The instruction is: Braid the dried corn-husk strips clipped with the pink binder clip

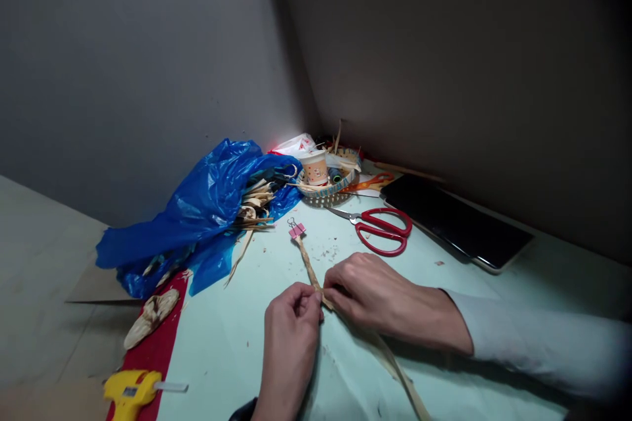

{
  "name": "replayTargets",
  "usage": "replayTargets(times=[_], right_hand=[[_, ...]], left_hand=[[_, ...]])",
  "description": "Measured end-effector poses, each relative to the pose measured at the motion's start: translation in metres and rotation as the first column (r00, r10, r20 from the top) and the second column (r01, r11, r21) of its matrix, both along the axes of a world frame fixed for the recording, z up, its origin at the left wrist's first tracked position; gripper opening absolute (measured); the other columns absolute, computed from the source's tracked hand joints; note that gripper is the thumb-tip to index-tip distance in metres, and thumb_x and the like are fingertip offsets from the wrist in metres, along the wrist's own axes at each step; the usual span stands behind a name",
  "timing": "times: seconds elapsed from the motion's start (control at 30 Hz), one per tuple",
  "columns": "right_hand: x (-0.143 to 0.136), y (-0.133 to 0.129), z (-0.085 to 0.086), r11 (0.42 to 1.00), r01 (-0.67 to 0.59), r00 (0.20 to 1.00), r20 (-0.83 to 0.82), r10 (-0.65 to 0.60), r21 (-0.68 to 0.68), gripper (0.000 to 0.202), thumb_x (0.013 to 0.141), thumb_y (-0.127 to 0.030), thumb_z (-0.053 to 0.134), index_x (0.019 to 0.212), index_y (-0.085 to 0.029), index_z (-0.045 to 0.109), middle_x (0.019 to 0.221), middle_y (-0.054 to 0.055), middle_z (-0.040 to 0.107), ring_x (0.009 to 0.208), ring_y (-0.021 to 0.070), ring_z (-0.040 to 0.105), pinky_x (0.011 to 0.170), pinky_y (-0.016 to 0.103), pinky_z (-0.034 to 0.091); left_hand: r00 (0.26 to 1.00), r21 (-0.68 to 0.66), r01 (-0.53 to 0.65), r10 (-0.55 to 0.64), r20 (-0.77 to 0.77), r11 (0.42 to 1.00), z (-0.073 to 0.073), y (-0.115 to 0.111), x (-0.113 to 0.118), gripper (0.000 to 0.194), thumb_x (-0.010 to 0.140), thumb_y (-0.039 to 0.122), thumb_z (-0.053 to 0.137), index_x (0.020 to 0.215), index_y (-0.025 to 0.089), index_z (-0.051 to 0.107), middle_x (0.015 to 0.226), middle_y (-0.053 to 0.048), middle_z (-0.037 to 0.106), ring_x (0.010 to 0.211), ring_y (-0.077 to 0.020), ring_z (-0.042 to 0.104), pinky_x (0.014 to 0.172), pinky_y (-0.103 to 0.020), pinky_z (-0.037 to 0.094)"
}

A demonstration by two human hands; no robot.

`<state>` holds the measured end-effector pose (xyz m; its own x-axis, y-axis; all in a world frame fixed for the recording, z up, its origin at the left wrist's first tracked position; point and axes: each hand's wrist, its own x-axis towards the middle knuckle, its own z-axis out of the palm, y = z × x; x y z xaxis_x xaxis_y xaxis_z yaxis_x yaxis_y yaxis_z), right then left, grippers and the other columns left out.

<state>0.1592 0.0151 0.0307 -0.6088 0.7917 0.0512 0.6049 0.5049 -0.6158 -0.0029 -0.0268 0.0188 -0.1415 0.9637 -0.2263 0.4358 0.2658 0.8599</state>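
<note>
A twisted tan fibre cord [307, 262] runs down from a pink binder clip [297, 231] on the pale green tabletop. At the cord's lower end my left hand [295, 319] pinches it between thumb and fingertips. Just to the right, my right hand [368, 289] is closed on the same end, its fingertips almost touching the left ones. From under the right hand a long loose fibre strip [402, 378] trails toward the near edge. Red-handled scissors [382, 230] lie behind the right hand.
A blue plastic bag [197, 200] with dry fibre strips [257, 200] lies at the left. Behind are a basket [323, 194] holding a paper cup [315, 168], and a black tablet [457, 223]. A yellow glue gun [129, 393] lies at the near left edge.
</note>
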Motion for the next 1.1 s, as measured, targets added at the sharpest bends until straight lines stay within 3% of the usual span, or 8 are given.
replayTargets(times=[0.17,0.37,0.6,0.7,0.8,0.9,0.97,1.1], right_hand=[[-0.002,-0.016,-0.002,0.972,-0.078,0.990,0.136,0.048,0.222,0.013,0.086,-0.013,0.049,0.084,-0.015,0.062,0.079,0.006,0.064,0.065,0.0168,0.052,0.056,0.032,0.023],[-0.009,-0.032,0.002,0.904,-0.238,0.953,0.265,0.147,0.356,0.012,0.082,-0.008,0.053,0.090,-0.013,0.061,0.080,0.007,0.062,0.065,0.0209,0.054,0.050,0.034,0.023],[-0.014,-0.043,-0.011,0.724,-0.330,0.936,0.311,0.167,0.605,0.019,0.079,0.001,0.051,0.090,-0.008,0.064,0.077,0.009,0.063,0.063,0.0219,0.056,0.044,0.034,0.027],[-0.012,-0.044,-0.013,0.697,-0.340,0.938,0.279,0.205,0.631,0.017,0.081,-0.002,0.050,0.088,-0.008,0.064,0.077,0.010,0.064,0.064,0.0219,0.057,0.048,0.033,0.031],[-0.005,-0.033,-0.003,0.860,-0.173,0.984,0.049,0.171,0.481,0.019,0.090,-0.018,0.048,0.086,-0.012,0.066,0.077,0.009,0.065,0.065,0.0193,0.057,0.057,0.032,0.036],[0.001,-0.014,0.007,0.988,0.071,0.977,-0.212,-0.040,0.139,0.025,0.093,-0.027,0.047,0.084,-0.015,0.067,0.078,0.007,0.067,0.072,0.0172,0.059,0.066,0.029,0.039],[0.001,-0.004,0.007,0.993,-0.023,0.949,-0.316,-0.014,-0.114,0.027,0.094,-0.034,0.048,0.086,-0.015,0.066,0.080,0.005,0.067,0.075,0.0166,0.060,0.068,0.027,0.041],[-0.008,0.001,-0.008,0.832,-0.255,0.888,-0.461,0.000,-0.492,0.029,0.095,-0.038,0.045,0.086,-0.015,0.060,0.069,0.000,0.061,0.058,0.0117,0.054,0.055,0.022,0.040]], left_hand=[[0.990,0.103,-0.017,0.031,-0.138,0.995,0.002,-0.003,0.010,0.025,0.078,0.030,0.055,0.057,0.020,0.048,0.050,0.004,0.044,0.050,-0.0117,0.039,0.048,-0.022,0.029],[0.990,0.081,-0.067,0.056,0.132,0.994,-0.001,-0.006,0.011,0.010,0.071,0.021,0.056,0.061,0.017,0.056,0.051,0.003,0.052,0.050,-0.0115,0.046,0.049,-0.020,0.036],[0.945,-0.019,-0.105,0.106,0.310,0.994,-0.001,-0.009,0.007,0.022,0.075,0.034,0.066,0.074,0.012,0.070,0.044,0.007,0.044,0.041,-0.0066,0.031,0.042,-0.020,0.028],[0.920,-0.046,-0.115,0.123,0.372,0.992,-0.002,-0.009,0.004,0.022,0.072,0.033,0.071,0.075,0.011,0.071,0.048,0.005,0.050,0.042,-0.0052,0.031,0.043,-0.019,0.026],[0.873,-0.085,-0.130,0.155,0.462,0.988,-0.001,-0.011,0.000,0.023,0.072,0.032,0.074,0.081,0.010,0.072,0.050,0.004,0.051,0.043,-0.0042,0.030,0.042,-0.017,0.022],[0.822,-0.106,-0.145,0.180,0.540,0.984,0.003,-0.012,-0.003,0.025,0.073,0.031,0.075,0.086,0.010,0.074,0.061,0.001,0.058,0.047,-0.0030,0.031,0.044,-0.015,0.021],[0.813,-0.108,-0.137,0.174,0.555,0.985,0.006,-0.013,-0.003,0.026,0.072,0.031,0.076,0.088,0.010,0.075,0.063,0.000,0.059,0.047,-0.0025,0.030,0.044,-0.015,0.021],[0.825,-0.103,-0.122,0.159,0.543,0.987,0.010,-0.014,0.000,0.029,0.070,0.033,0.077,0.090,0.012,0.076,0.057,0.000,0.059,0.050,-0.0059,0.041,0.047,-0.016,0.028]])
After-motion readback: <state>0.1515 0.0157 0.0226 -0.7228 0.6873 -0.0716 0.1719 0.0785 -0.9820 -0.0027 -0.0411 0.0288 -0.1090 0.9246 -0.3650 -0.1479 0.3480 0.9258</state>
